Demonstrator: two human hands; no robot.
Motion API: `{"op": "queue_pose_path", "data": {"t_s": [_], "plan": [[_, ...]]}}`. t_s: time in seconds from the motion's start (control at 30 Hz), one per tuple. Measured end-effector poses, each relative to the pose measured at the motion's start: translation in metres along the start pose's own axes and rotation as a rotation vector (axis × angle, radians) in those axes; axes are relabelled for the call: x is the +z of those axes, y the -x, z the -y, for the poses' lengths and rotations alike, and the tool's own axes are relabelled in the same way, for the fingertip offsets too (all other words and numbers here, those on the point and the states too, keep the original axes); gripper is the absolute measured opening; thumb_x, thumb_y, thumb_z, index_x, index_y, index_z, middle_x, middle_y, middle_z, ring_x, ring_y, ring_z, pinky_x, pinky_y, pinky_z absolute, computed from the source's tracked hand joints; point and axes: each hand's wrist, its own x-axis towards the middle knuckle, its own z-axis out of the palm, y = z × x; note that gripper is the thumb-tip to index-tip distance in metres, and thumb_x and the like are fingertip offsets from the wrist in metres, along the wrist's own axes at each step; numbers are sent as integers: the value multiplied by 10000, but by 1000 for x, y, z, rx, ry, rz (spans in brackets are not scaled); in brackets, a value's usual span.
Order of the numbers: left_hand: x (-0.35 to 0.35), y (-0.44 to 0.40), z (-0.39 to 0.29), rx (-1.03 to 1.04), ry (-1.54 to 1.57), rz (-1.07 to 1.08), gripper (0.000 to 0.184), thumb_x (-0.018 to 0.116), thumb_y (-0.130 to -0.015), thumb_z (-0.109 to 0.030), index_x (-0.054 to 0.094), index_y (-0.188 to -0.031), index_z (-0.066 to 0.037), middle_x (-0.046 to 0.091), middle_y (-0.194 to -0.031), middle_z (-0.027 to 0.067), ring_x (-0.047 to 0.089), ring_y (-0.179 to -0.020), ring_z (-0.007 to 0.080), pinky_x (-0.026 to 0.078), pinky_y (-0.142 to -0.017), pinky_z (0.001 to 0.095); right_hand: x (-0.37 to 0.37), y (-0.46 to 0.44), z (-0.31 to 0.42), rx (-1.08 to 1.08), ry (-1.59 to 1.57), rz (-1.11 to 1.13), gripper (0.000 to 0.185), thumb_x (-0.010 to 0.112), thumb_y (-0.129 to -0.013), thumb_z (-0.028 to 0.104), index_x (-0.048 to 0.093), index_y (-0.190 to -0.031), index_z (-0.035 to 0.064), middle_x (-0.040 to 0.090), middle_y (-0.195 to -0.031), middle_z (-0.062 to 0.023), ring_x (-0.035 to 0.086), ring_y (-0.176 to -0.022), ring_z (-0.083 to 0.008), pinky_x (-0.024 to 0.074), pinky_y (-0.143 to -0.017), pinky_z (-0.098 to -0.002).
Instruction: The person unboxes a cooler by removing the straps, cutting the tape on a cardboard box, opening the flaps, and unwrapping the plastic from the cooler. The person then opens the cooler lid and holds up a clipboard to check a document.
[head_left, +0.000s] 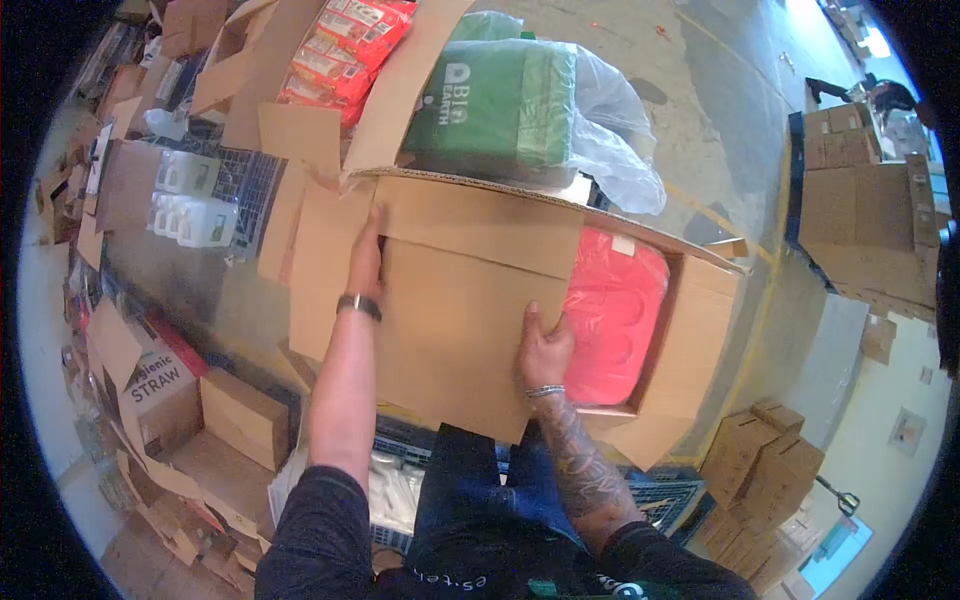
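A brown cardboard piece (pixel 460 330) with a seam across its upper part lies over an open carton (pixel 690 330) in front of me. My left hand (pixel 368 260) is at its left edge, with the fingers partly hidden. Around the right edge, my right hand (pixel 547 350) is closed with the thumb on top. Just right of that hand, a red item in clear plastic (pixel 618 320) with rounded molded shapes sits inside the carton. Whether the cardboard piece is a flattened box or a sheet, I cannot tell.
Beyond the carton stands a green printed package (pixel 495 105) in clear plastic. Red packets (pixel 345 55) lie in a box at the upper left. White jugs (pixel 195 215) stand left, an open straw carton (pixel 215 430) lower left, and stacked boxes (pixel 765 450) right.
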Motion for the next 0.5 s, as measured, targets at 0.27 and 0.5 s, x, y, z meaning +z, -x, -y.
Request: {"op": "queue_pose_path", "data": {"t_s": [0.27, 0.5], "plan": [[42, 110, -87, 150, -237, 29, 454, 705, -982, -411, 678, -1126, 19, 681, -902, 29, 617, -843, 115, 502, -800, 279, -13, 57, 79, -124, 184, 131, 303, 666, -1006, 212, 629, -1142, -56, 734, -1021, -179, 688, -942, -185, 540, -834, -341], [78, 226, -156, 532, -166, 178, 460, 682, -1008, -221, 526, -1368, 19, 683, -1033, 53, 593, -898, 85, 483, -816, 259, -46, 98, 185, -154, 254, 346, 239, 627, -1015, 167, 623, -1133, -40, 704, -891, -168, 674, -798, -176, 543, -736, -337]]}}
